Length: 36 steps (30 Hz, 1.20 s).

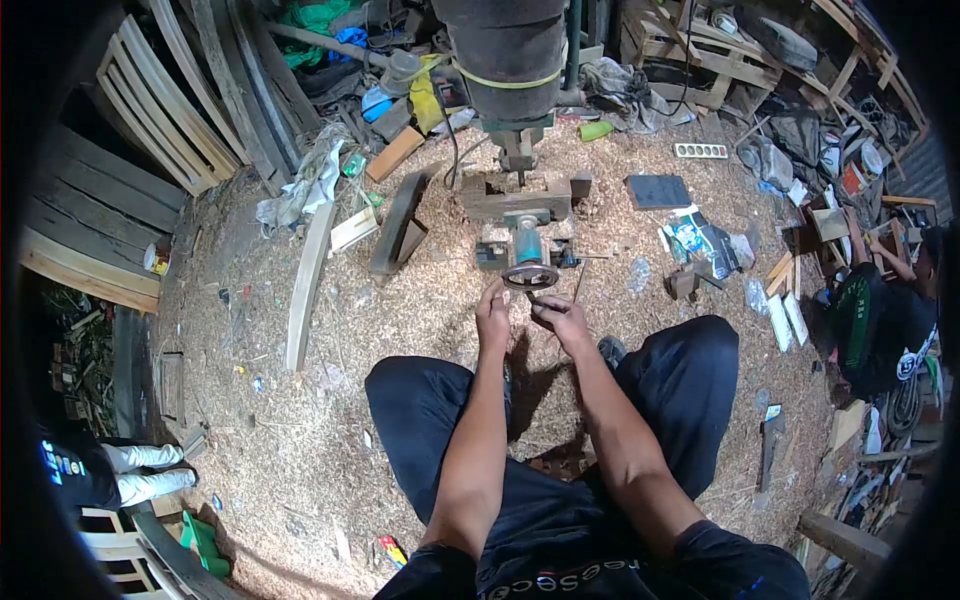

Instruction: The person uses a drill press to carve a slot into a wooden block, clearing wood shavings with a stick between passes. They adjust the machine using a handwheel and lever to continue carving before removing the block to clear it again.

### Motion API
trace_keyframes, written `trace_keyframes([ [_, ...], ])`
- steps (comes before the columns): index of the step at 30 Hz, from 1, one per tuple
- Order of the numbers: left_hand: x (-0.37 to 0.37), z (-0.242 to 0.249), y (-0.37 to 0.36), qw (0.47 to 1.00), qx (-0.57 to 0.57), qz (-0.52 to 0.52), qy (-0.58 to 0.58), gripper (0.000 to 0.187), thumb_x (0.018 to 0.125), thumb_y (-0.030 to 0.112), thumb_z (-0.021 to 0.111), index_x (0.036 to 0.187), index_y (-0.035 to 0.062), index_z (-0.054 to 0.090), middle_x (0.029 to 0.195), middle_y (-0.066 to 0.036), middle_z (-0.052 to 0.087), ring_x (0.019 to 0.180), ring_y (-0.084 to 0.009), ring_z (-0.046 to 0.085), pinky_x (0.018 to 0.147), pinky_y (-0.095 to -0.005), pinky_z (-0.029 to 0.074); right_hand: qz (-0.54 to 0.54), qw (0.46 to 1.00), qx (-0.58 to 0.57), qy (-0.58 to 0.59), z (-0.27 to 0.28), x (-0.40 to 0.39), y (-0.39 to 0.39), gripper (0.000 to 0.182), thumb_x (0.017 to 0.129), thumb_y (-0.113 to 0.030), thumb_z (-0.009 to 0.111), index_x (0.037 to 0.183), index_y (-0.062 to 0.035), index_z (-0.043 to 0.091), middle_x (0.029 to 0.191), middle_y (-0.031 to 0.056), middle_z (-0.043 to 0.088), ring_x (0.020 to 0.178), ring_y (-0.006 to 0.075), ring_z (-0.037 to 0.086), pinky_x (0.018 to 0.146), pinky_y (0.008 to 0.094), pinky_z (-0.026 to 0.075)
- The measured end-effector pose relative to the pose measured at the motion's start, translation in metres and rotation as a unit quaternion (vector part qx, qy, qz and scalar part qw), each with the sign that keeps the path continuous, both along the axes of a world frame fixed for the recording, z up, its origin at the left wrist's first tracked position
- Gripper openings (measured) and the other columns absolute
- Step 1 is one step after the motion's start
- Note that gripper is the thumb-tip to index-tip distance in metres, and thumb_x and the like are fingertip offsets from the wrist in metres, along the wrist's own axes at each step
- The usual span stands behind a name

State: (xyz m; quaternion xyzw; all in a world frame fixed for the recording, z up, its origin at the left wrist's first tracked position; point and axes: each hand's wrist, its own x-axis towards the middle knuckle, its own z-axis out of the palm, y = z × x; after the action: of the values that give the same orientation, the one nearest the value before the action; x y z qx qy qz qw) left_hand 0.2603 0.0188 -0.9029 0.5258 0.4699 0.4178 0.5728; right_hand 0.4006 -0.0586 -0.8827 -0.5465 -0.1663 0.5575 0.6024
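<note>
In front of me stands a drilling machine (pixel 518 150) with a dark motor housing above and a bit pointing down. Under the bit, a wooden piece (pixel 515 204) lies across its green clamp base (pixel 528 240). A round metal handwheel (pixel 530 276) faces me. My left hand (pixel 493 318) has its fingers curled at the wheel's lower left rim. Just below the wheel on the right, my right hand (pixel 563 322) is closed around a short dark handle (pixel 535 300) by the rim, partly hidden by the fingers.
Wood shavings cover the floor. Left of the machine lie a dark beam (pixel 402 220) and a pale plank (pixel 312 285). To its right are a dark slab (pixel 658 191), a power strip (pixel 700 151) and a wooden block (pixel 685 283). Another person (pixel 870 310) works at far right; a person's legs (pixel 150 472) show at left.
</note>
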Motion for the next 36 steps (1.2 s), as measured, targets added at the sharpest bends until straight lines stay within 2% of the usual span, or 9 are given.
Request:
trace_keyframes([
  [6,-0.006,0.004,-0.006,0.991,-0.096,-0.008,-0.093,0.042,0.099,0.019,0.042,0.139,0.0076,0.044,0.141,-0.014,0.043,0.133,-0.0279,0.039,0.101,-0.0453,0.039,0.034,0.999,0.005,-0.022,-0.005,0.003,-0.006,0.033,0.082,-0.008,0.072,0.111,0.0056,0.064,0.107,0.0081,0.065,0.097,0.0147,0.061,0.090,0.0261,0.047],
  [13,-0.002,0.027,-0.006,0.985,-0.151,0.005,-0.079,0.048,0.094,0.014,0.032,0.140,0.0050,0.042,0.144,-0.016,0.041,0.135,-0.0284,0.037,0.104,-0.0459,0.036,0.021,0.997,-0.014,-0.074,-0.014,0.002,-0.004,0.033,0.081,-0.005,0.073,0.111,0.0060,0.065,0.108,0.0085,0.064,0.096,0.0147,0.061,0.089,0.0253,0.048],
  [18,0.000,0.028,-0.005,0.983,-0.157,0.009,-0.092,0.053,0.089,0.015,0.032,0.140,0.0035,0.041,0.144,-0.016,0.042,0.135,-0.0274,0.037,0.105,-0.0458,0.035,0.004,1.000,-0.002,-0.028,-0.016,-0.001,-0.001,0.034,0.079,-0.004,0.073,0.110,0.0079,0.064,0.103,0.0117,0.066,0.088,0.0159,0.064,0.081,0.0254,0.052],
  [21,-0.003,0.022,-0.003,0.985,-0.148,0.007,-0.086,0.055,0.088,0.018,0.031,0.140,0.0030,0.042,0.142,-0.016,0.044,0.134,-0.0264,0.039,0.105,-0.0437,0.034,0.048,0.972,-0.043,-0.227,-0.023,-0.025,0.019,0.036,0.075,-0.014,0.080,0.105,0.0034,0.069,0.099,0.0127,0.069,0.091,0.0180,0.064,0.082,0.0276,0.050],
  [23,-0.016,0.018,0.000,0.987,-0.139,-0.014,-0.073,0.055,0.088,0.018,0.032,0.140,0.0028,0.042,0.141,-0.015,0.046,0.133,-0.0261,0.040,0.105,-0.0429,0.034,0.046,0.981,-0.028,-0.188,-0.024,-0.044,0.029,0.037,0.074,-0.017,0.080,0.103,0.0027,0.069,0.097,0.0128,0.070,0.090,0.0190,0.064,0.082,0.0292,0.050],
  [24,-0.019,0.045,-0.002,0.981,-0.183,-0.001,-0.061,0.050,0.089,0.016,0.037,0.137,0.0039,0.047,0.137,-0.012,0.050,0.124,-0.0231,0.048,0.099,-0.0365,0.038,0.037,0.983,-0.025,-0.180,-0.022,-0.050,0.031,0.037,0.074,-0.016,0.080,0.103,0.0029,0.069,0.097,0.0126,0.070,0.090,0.0188,0.064,0.082,0.0291,0.050],
  [27,-0.032,0.033,0.008,0.987,-0.140,0.019,-0.071,0.051,0.088,0.018,0.038,0.136,0.0033,0.046,0.135,-0.014,0.051,0.128,-0.0250,0.044,0.105,-0.0404,0.033,0.047,0.984,-0.019,-0.173,-0.016,-0.055,0.036,0.035,0.075,-0.011,0.078,0.104,0.0057,0.067,0.092,0.0118,0.069,0.082,0.0156,0.064,0.075,0.0265,0.051],
  [29,-0.037,0.034,0.003,0.989,-0.139,0.017,-0.045,0.046,0.092,0.022,0.038,0.132,0.0029,0.049,0.131,-0.014,0.055,0.124,-0.0246,0.048,0.101,-0.0397,0.038,0.067,0.990,-0.035,-0.119,-0.008,-0.051,0.036,0.036,0.076,-0.005,0.077,0.107,0.0082,0.065,0.094,0.0111,0.069,0.080,0.0140,0.063,0.072,0.0245,0.051],
  [36,-0.032,0.012,-0.012,0.979,-0.188,-0.051,-0.055,0.044,0.096,0.027,0.041,0.128,0.0006,0.053,0.126,-0.017,0.057,0.119,-0.0278,0.053,0.099,-0.0385,0.041,-0.001,0.977,-0.025,-0.212,-0.020,-0.043,0.026,0.032,0.077,-0.009,0.076,0.104,0.0067,0.067,0.089,0.0120,0.069,0.076,0.0134,0.063,0.069,0.0252,0.051],
])
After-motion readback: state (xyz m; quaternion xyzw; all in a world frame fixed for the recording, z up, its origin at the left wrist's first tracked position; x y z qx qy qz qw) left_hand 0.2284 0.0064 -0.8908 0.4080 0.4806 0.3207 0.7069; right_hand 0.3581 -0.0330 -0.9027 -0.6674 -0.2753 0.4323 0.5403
